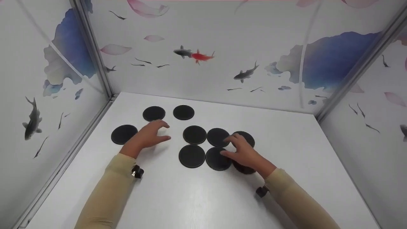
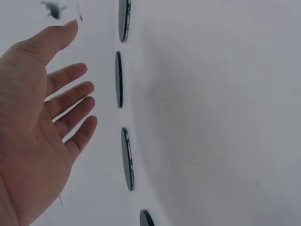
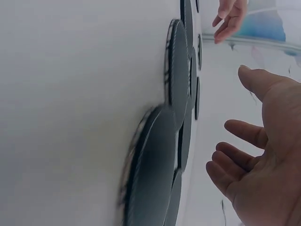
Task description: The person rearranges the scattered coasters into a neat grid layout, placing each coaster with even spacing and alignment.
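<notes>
Thin, round black coasters lie flat on a white table, with stitched rims showing in the right wrist view. Two rows of three sit edge to edge near the middle, among them a front-left coaster point(image 1: 192, 156) and a back-left coaster point(image 1: 194, 135). My right hand point(image 1: 243, 153) hovers over the right end of these rows, partly hiding the right coasters; its fingers are spread and bent, holding nothing. My left hand point(image 1: 148, 135) is held above the table, thumb and fingers apart and empty, between a left coaster point(image 1: 123, 134) and the rows. Beyond it lies a back coaster point(image 1: 154, 113).
Another coaster point(image 1: 183, 112) lies at the back, left of centre. White panels printed with fish and petals enclose the table point(image 1: 190, 200) at the back and both sides. A metal post point(image 1: 92, 47) stands at the back left corner.
</notes>
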`<state>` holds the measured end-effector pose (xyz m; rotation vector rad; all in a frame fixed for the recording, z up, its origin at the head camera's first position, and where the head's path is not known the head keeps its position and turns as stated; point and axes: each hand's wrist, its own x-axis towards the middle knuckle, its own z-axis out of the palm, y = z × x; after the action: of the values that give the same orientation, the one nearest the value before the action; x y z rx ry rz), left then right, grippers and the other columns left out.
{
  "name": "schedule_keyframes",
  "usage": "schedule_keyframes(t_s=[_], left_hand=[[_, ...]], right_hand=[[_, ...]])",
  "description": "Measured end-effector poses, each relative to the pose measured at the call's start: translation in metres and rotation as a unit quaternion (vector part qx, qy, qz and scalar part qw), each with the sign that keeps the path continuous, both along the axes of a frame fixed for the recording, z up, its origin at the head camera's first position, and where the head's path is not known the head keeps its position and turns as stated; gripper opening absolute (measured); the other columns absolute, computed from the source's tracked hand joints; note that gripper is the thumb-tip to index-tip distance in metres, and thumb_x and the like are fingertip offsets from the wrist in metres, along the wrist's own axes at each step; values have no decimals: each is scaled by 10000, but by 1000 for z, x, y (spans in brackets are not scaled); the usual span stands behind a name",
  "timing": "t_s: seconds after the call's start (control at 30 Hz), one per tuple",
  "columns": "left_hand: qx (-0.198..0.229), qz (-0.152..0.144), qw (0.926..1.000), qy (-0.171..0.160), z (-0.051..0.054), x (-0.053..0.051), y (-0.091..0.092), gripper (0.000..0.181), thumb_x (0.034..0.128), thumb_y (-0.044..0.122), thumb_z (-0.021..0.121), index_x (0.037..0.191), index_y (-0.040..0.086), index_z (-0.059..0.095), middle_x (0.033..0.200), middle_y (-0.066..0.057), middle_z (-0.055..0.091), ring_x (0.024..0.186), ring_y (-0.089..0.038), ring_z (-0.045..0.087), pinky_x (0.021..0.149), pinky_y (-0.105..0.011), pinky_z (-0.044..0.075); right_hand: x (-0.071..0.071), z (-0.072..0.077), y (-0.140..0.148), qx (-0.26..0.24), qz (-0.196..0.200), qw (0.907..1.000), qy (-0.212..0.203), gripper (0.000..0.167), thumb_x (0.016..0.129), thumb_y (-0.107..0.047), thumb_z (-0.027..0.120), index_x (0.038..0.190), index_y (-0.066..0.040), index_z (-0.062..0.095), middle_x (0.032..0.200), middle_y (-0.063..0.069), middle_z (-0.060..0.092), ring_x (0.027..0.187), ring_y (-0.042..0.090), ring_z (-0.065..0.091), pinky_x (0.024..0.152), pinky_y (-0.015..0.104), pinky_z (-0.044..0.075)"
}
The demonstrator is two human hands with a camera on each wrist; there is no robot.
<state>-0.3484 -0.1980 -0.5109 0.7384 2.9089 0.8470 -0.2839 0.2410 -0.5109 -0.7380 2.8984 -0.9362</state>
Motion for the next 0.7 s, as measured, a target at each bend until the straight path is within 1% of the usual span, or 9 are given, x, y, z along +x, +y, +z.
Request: schedule_keyframes(t_s=[0.1, 0.2, 0.27, 0.33, 0.4, 0.53, 0.63, 0.7], left_hand=[[240, 361, 9990, -80, 5, 0, -26, 559, 1050, 347, 785, 1484, 27, 636, 1587, -211, 561, 1540, -423, 451, 1279, -596, 344], [302, 670, 9971, -202, 8, 1, -49, 585, 1065, 364, 767, 1513, 22, 611, 1605, -226, 538, 1543, -441, 437, 1273, -618, 340], [263, 869, 9954, -306, 9, 2, -64, 606, 1075, 384, 744, 1535, 22, 589, 1631, -241, 505, 1563, -458, 399, 1282, -636, 312], [216, 1054, 9934, -390, 9, 4, -79, 635, 1079, 406, 727, 1555, 16, 569, 1656, -262, 465, 1579, -479, 361, 1287, -654, 287], [198, 1255, 9906, -501, 7, 6, -94, 663, 1079, 423, 717, 1577, 20, 544, 1681, -274, 423, 1593, -492, 325, 1291, -664, 266], [320, 1489, 9860, -684, 1, 9, -120, 742, 1069, 447, 729, 1609, -1, 487, 1708, -310, 350, 1607, -524, 264, 1291, -684, 243], [463, 1584, 9834, -758, -3, 11, -134, 819, 1050, 487, 751, 1621, -20, 453, 1716, -325, 317, 1608, -541, 237, 1284, -699, 241], [542, 1637, 9820, -767, -5, 12, -140, 872, 1035, 518, 763, 1631, -26, 431, 1717, -329, 304, 1605, -547, 233, 1280, -706, 244]], right_hand=[[-12, 5, -25, -29, 140, 9999, -39, 567, 1030, -461, 798, 1443, -96, 667, 1432, 97, 601, 1367, 316, 583, 1169, 535, 489], [-23, 9, -51, -154, 306, 9993, -142, 589, 1037, -455, 788, 1463, -70, 657, 1424, 109, 621, 1361, 311, 593, 1179, 513, 483], [-30, 10, -68, -333, 406, 9983, -268, 605, 1045, -439, 780, 1479, -42, 642, 1416, 137, 629, 1336, 328, 602, 1156, 516, 497], [-36, 11, -84, -603, 497, 9958, -478, 608, 1053, -413, 778, 1495, -24, 625, 1420, 159, 631, 1313, 336, 609, 1137, 511, 505], [-43, 10, -101, -869, 486, 9927, -681, 599, 1058, -398, 775, 1502, -28, 618, 1411, 168, 637, 1278, 328, 622, 1107, 497, 520], [-54, 9, -133, -1208, 397, 9868, -999, 595, 1057, -391, 777, 1503, -30, 620, 1407, 186, 646, 1269, 309, 631, 1103, 467, 524], [-60, 8, -157, -1233, 326, 9855, -1115, 618, 1049, -409, 780, 1512, -32, 618, 1437, 210, 645, 1298, 321, 635, 1110, 467, 525], [-64, 6, -173, -1218, 251, 9855, -1154, 639, 1040, -429, 787, 1520, -43, 615, 1464, 191, 643, 1325, 314, 633, 1116, 454, 526]])
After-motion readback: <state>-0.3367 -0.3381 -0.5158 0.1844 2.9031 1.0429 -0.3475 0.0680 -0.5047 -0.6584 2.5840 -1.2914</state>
